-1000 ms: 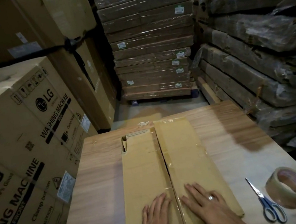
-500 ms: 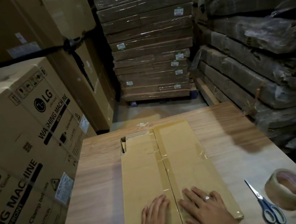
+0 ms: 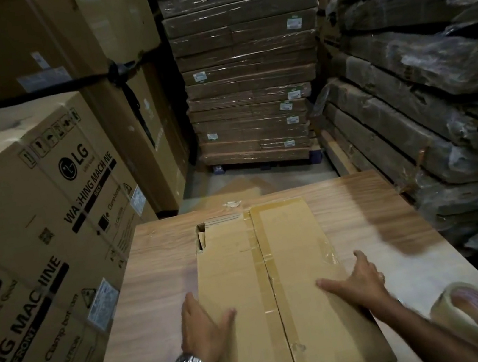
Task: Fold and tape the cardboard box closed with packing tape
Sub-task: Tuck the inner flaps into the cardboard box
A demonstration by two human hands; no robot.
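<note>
A long brown cardboard box (image 3: 276,268) lies on the wooden table (image 3: 158,272), its two top flaps shut and a strip of clear tape running along the middle seam. The far left corner shows a small gap. My left hand (image 3: 202,321) grips the box's left edge, thumb on top, a metal watch on the wrist. On the right edge rests my right hand (image 3: 357,284), fingers spread over the top and side. A roll of clear packing tape (image 3: 468,313) sits on the table at the right, beside my right forearm.
Large washing machine cartons (image 3: 48,211) stand close along the table's left side. A pallet of wrapped flat boxes (image 3: 247,85) stands beyond the far edge, and wrapped bundles (image 3: 425,120) are stacked on the right. The scissors are hidden behind my right arm.
Both hands have left the middle seam and moved apart to the box's left and right edges. The box looks nearer to me now, and the scissors have gone out of sight.
</note>
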